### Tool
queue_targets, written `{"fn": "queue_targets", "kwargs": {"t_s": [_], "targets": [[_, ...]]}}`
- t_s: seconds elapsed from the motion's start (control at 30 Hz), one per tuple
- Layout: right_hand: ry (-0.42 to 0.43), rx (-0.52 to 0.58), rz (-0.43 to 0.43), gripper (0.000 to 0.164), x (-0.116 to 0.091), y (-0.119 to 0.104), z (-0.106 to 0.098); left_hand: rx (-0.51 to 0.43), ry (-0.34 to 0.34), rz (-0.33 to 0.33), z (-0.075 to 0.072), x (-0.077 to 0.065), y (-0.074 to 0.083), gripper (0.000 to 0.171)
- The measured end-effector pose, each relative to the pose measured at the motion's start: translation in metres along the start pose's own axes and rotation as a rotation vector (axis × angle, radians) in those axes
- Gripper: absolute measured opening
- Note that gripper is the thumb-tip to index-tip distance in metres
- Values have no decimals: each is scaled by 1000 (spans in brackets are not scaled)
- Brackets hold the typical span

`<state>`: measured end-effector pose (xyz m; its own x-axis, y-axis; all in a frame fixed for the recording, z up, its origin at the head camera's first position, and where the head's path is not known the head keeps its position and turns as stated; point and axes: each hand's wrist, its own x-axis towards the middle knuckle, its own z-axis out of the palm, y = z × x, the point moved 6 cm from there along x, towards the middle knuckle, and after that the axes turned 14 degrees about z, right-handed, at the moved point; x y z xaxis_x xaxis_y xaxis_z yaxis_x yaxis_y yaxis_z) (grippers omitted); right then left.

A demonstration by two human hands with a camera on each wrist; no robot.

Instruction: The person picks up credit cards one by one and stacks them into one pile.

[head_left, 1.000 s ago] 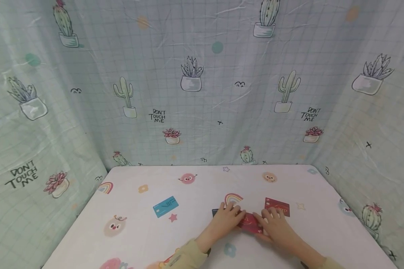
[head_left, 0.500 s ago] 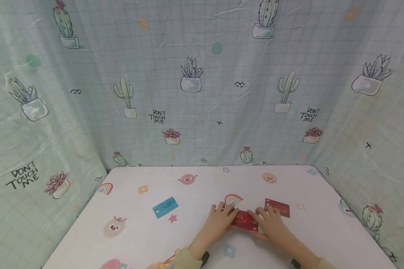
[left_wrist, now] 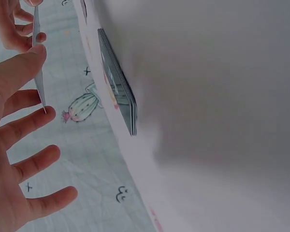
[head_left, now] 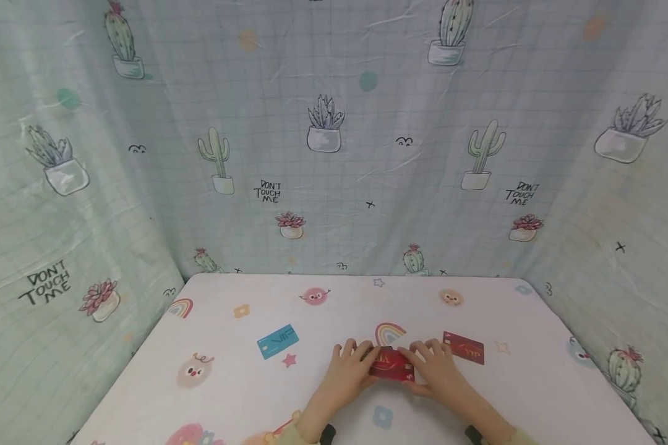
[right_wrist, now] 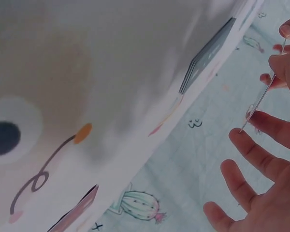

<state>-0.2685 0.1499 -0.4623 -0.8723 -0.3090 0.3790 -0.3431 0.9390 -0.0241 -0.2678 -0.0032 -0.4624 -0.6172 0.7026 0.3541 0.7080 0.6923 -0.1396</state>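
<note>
Both hands hold a red VIP card [head_left: 392, 369] up between them, one at each end. My left hand [head_left: 342, 374] pinches its left end between thumb and fingers, and my right hand [head_left: 438, 376] pinches the right end. From the left wrist, the card [left_wrist: 39, 84] appears edge-on, raised off the table. Lower down, a neat stack of several dark cards [left_wrist: 117, 84] lies on the tabletop; the right wrist view has that stack [right_wrist: 208, 55] too. In the head view the hands and the red card mostly cover it.
A second red VIP card [head_left: 464, 348] lies just right of the right hand. Off to the left is a blue VIP card [head_left: 278, 341]. The white tablecloth [head_left: 245, 383] has printed cartoon figures, and a cactus-patterned curtain [head_left: 334, 185] hangs behind and at both sides.
Both hands have shifted left with the red card, which now sits more level. The dark card corner visible earlier beside the left hand is now hidden. The camera view has shifted slightly.
</note>
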Motion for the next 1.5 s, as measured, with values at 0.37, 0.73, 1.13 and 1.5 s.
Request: {"fn": "queue_targets", "kwargs": {"t_s": [0.37, 0.73, 1.13, 1.5], "targets": [[-54, 96, -22, 60, 9, -12, 7, 38, -13, -46, -2, -17, -10, 48], [-123, 188, 38, 59, 18, -12, 20, 16, 0, -91, 7, -20, -16, 52], [-203, 240, 155, 60, 28, -7, 29, -44, 27, -125, 18, -10, -22, 51], [-241, 237, 204, 58, 33, -5, 39, -113, -31, -184, 25, -3, -27, 50]]}}
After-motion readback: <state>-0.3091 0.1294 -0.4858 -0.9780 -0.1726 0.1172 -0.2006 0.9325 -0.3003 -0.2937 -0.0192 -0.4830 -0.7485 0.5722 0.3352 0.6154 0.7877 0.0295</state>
